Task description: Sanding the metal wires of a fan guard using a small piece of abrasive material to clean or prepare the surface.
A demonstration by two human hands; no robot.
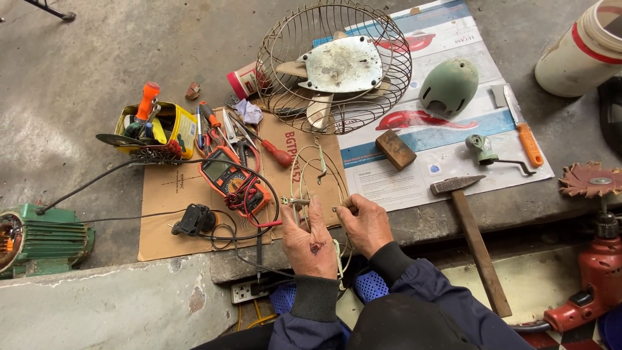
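A: What do the two hands hold?

B: The left hand (309,241) has its grip closed on a thin wire frame (317,174), and the right hand (365,223) pinches the same frame at its side. The frame lies on the cardboard sheet (172,194), at the near edge of the concrete floor step.

A: What is close to it?

B: An orange meter (233,180) is just beside it, the fan cage (334,65) is behind, and a hammer (472,230) lies to the right.
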